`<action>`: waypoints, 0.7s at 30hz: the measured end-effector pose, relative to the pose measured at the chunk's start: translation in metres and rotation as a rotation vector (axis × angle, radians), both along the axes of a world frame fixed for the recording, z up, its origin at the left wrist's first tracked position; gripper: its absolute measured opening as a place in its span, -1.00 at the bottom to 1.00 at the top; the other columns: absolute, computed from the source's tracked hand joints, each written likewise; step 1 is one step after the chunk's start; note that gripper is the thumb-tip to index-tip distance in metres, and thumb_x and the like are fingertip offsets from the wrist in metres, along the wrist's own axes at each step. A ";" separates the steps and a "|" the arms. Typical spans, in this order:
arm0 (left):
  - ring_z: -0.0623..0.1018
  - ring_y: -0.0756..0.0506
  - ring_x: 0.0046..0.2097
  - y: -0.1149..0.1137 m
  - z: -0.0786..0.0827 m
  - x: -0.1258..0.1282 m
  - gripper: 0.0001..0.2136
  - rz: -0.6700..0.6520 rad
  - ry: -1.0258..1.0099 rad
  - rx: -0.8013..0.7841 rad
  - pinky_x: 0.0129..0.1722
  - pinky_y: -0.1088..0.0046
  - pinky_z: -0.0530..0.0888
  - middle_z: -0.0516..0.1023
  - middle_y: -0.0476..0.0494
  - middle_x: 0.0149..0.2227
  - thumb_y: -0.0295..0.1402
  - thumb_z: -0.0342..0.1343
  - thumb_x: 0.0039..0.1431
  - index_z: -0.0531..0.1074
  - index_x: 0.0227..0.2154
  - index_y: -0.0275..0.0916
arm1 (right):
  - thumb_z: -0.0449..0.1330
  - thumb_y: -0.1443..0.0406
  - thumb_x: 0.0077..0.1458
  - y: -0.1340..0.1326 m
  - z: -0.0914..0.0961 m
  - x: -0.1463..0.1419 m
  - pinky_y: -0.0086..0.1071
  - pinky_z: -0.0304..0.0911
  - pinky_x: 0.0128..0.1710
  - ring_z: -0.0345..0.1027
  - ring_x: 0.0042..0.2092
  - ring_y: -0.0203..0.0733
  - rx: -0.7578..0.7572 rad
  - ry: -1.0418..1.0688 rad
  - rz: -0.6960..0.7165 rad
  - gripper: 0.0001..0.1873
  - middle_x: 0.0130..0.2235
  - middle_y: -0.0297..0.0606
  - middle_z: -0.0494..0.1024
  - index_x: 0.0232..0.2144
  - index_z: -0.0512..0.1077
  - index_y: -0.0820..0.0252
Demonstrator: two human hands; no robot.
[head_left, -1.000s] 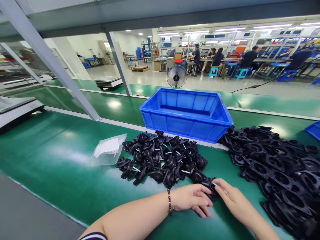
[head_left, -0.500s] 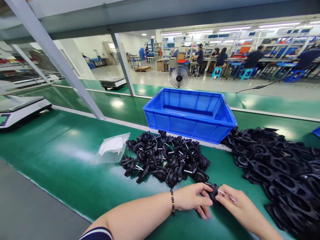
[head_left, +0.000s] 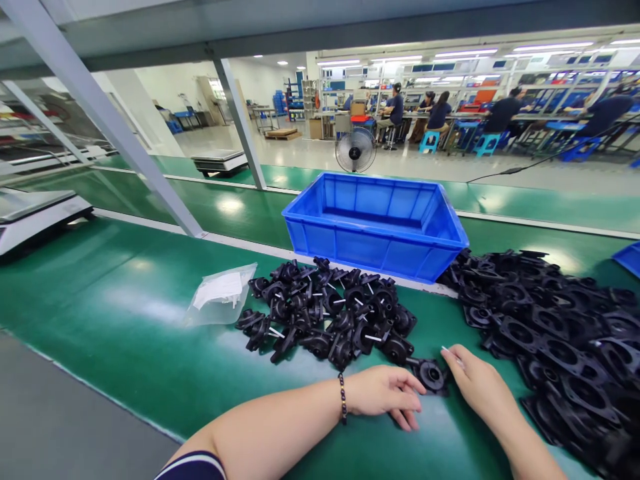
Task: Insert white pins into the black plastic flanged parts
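A black round-bodied plastic part (head_left: 431, 376) lies on the green work surface between my two hands. My left hand (head_left: 383, 392), with a beaded bracelet at the wrist, is open, its fingertips at the part's left edge; I cannot tell whether they touch it. To the right of the part, my right hand (head_left: 477, 383) is closed in a pinch on a thin white pin (head_left: 447, 351), mostly hidden by the fingers. Just beyond my left hand is a heap of black parts (head_left: 320, 313), several with white pins sticking out.
Behind the heap stands a blue crate (head_left: 375, 247). A larger pile of flat black parts (head_left: 560, 340) spreads at the right. A clear bag with white contents (head_left: 220, 293) lies left of the heap. Beyond are a fan (head_left: 355, 151), slanted metal posts and seated people.
The black part has gone from between my hands to lying on the surface. My right hand has drawn away from it with a white pin; my left fingers have loosened.
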State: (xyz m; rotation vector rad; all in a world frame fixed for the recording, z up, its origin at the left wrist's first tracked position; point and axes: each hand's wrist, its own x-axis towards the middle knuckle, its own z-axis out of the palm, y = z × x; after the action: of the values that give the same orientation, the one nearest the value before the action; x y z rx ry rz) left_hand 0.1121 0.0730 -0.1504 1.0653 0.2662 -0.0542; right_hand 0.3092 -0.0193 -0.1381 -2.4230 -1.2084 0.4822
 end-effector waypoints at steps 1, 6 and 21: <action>0.47 0.02 -0.43 0.000 0.001 0.000 -0.34 0.001 0.003 0.002 -0.37 0.41 0.39 0.35 -0.06 -0.38 -0.03 0.31 -0.41 0.30 -0.23 -0.36 | -0.10 -0.04 -0.03 0.002 0.000 0.000 -0.42 -0.08 -0.38 0.10 -0.44 -0.23 0.020 0.017 -0.022 -0.59 -0.51 -0.28 0.30 -0.53 0.19 0.17; 0.47 0.03 -0.44 0.000 0.005 0.000 -0.33 0.002 0.018 0.013 -0.37 0.42 0.39 0.37 -0.05 -0.40 -0.01 0.30 -0.44 0.30 -0.25 -0.36 | 0.00 0.01 -0.09 0.005 -0.003 0.001 -0.43 -0.20 -0.44 -0.06 -0.52 -0.32 0.178 0.106 -0.156 -0.62 -0.57 -0.27 0.23 -0.58 0.19 0.21; 0.47 0.01 -0.43 0.001 0.005 0.000 -0.32 -0.007 0.019 0.031 -0.37 0.40 0.38 0.36 -0.06 -0.40 -0.01 0.30 -0.43 0.29 -0.25 -0.36 | 0.26 -0.07 -0.32 0.003 0.009 0.015 -0.64 -0.28 -0.78 -0.25 -0.68 -0.57 0.731 1.187 -0.422 -0.39 -0.64 -0.50 -0.06 -0.51 0.04 0.23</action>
State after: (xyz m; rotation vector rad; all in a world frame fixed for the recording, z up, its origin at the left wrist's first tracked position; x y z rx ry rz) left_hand 0.1125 0.0742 -0.1455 1.0975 0.2812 -0.0664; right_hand 0.3239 -0.0160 -0.1294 -1.2691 -0.2382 0.9252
